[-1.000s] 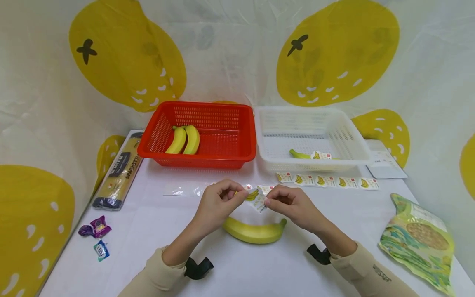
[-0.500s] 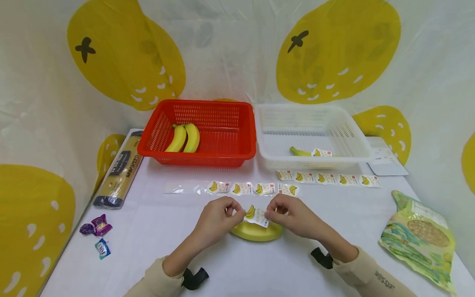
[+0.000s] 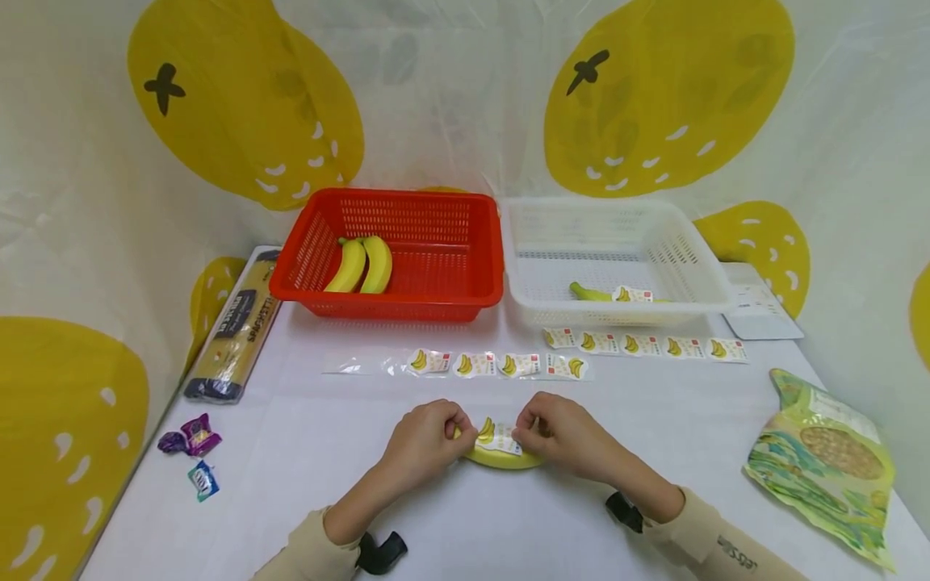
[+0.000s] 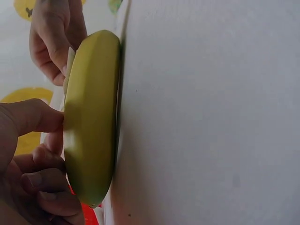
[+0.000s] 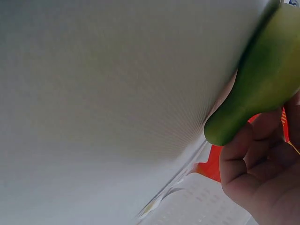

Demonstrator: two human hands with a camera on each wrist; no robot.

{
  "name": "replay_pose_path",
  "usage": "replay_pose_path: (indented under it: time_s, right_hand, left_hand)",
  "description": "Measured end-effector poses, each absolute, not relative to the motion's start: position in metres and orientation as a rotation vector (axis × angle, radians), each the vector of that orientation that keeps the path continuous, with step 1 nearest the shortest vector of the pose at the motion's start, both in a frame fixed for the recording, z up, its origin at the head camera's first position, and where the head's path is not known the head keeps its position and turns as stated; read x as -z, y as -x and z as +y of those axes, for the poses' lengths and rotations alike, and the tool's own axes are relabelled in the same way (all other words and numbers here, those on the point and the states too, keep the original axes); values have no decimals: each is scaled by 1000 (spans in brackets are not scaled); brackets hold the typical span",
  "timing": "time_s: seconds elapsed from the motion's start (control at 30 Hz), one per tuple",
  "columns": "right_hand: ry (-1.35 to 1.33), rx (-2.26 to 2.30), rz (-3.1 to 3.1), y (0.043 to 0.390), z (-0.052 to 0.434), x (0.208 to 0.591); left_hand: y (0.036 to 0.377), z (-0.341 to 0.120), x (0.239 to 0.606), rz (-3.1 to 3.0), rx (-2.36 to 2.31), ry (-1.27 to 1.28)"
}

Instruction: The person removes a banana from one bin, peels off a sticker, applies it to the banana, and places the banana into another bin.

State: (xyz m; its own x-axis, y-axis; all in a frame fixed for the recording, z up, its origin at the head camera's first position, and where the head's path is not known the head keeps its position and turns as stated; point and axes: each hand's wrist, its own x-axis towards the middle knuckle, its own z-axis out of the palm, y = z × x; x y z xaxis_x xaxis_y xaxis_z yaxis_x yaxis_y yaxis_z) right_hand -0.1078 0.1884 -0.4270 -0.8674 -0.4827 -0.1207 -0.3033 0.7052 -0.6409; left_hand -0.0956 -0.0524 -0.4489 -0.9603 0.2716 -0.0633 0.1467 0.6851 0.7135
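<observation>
A white sticker printed with bananas lies over the upper side of a yellow banana on the table. My left hand pinches the sticker's left end, and my right hand pinches its right end. Both hands cover the ends of the banana in the head view. In the left wrist view the whole banana shows side-on, the sticker's pale edge standing slightly off it near the right thumb. The right wrist view shows the banana's green stem beside my right fingers.
Behind stand a red basket with two bananas and a white basket with a stickered banana. Sticker strips lie before them. Spaghetti and small wrapped sweets are left, a green-yellow bag right.
Both hands have come down toward me with the sticker between them, from above the banana onto its upper side. The sticker has turned flatter.
</observation>
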Motion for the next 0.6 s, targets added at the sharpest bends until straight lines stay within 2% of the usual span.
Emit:
replay_pose_path:
  time_s: [0.6]
  right_hand:
    - [646,938,2607,100,185,435]
  left_hand:
    - [88,-46,453,2803,-1079,-343]
